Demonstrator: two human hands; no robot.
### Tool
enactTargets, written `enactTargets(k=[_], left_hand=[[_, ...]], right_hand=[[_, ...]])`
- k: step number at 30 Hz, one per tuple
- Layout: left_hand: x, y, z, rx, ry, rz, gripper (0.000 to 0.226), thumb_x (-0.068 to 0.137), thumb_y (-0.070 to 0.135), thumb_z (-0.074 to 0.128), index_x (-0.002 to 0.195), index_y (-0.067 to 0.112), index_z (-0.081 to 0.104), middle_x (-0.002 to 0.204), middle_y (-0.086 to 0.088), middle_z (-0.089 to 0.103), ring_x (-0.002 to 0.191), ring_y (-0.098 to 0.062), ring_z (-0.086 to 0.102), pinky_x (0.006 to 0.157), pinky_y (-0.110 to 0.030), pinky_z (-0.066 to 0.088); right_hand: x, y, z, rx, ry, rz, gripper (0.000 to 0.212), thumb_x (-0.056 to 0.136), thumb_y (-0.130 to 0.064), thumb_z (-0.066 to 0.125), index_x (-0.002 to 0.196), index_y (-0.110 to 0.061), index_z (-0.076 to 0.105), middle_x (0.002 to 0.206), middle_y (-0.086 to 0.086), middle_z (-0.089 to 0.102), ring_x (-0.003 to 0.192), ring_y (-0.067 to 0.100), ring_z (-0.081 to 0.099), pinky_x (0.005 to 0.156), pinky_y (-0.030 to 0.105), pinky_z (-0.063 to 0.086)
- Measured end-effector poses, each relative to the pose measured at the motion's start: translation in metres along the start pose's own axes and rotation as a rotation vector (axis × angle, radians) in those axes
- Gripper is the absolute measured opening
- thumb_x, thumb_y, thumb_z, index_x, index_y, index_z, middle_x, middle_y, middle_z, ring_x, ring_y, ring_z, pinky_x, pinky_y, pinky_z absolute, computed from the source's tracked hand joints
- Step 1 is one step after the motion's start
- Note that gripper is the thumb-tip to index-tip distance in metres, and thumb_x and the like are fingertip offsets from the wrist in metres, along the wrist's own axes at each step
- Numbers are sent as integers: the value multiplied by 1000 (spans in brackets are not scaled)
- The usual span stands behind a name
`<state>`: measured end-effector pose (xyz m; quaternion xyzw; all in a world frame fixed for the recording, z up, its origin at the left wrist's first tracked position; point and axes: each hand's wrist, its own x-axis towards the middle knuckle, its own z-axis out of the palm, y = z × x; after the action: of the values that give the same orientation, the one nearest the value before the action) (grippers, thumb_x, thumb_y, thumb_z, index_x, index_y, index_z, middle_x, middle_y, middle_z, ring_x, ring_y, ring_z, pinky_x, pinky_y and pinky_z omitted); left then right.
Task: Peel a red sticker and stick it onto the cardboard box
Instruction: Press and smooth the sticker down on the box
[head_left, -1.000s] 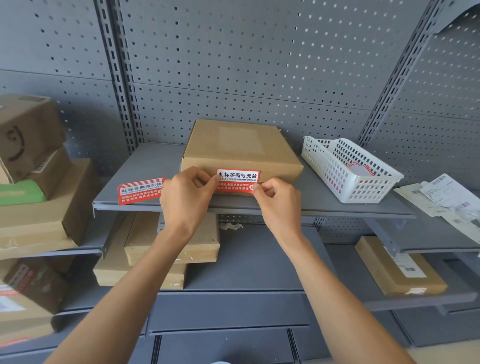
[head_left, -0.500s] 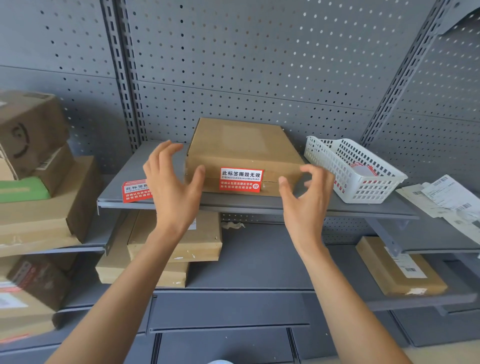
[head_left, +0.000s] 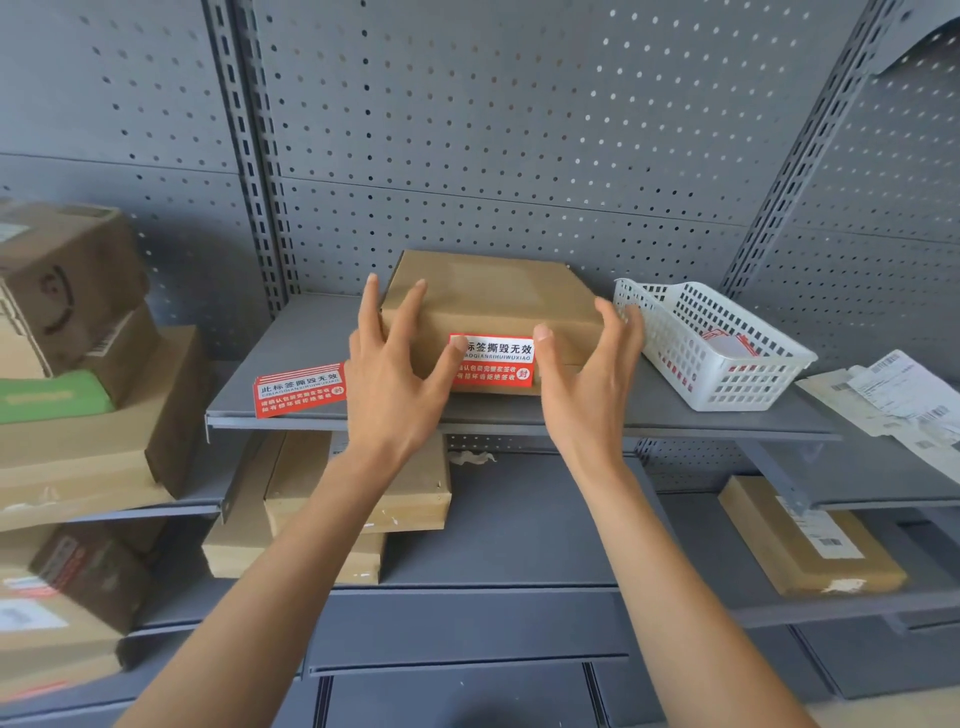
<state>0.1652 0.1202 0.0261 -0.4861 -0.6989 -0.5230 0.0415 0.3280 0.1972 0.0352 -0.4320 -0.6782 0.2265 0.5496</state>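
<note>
**Sticker on the box, hands coming round its ends**

Sticker (head_left: 492, 361) first: it lies flat on the front face of the cardboard box (head_left: 493, 296), near the middle of that face, its left edge hidden behind your left thumb. A second ago your fingertips were pinching its two ends against the cardboard; half a second ago both hands had let go and spread wide, clear of the box. Now your left hand (head_left: 395, 374) sits at the box's left front corner, fingers splayed over the top edge and thumb across the front, and your right hand (head_left: 589, 379) stands at the right end, open and cupped, with its thumb tip just beside the sticker's right edge. Neither hand has closed on anything; whether the fingers truly touch the cardboard cannot be told.

Judging from this, the sticking is done and you are about to take hold of the box itself.

Left of the box, on the same grey shelf (head_left: 519, 415), lies the stack of spare red stickers (head_left: 298, 389). Right of the box stands a white basket (head_left: 711, 343) holding more red-printed slips.
</note>
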Motion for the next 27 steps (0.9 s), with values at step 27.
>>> enactTargets(k=[27], left_hand=[[16, 79, -26, 287, 118, -69, 64, 93, 75, 42, 143, 34, 51, 148, -9, 45, 120, -36, 50, 99, -47, 39]], right_hand=[[15, -57, -12, -445, 265, 5, 71, 82, -80, 49, 130, -27, 54, 163, 5, 29, 132, 38, 41, 95, 50, 29]])
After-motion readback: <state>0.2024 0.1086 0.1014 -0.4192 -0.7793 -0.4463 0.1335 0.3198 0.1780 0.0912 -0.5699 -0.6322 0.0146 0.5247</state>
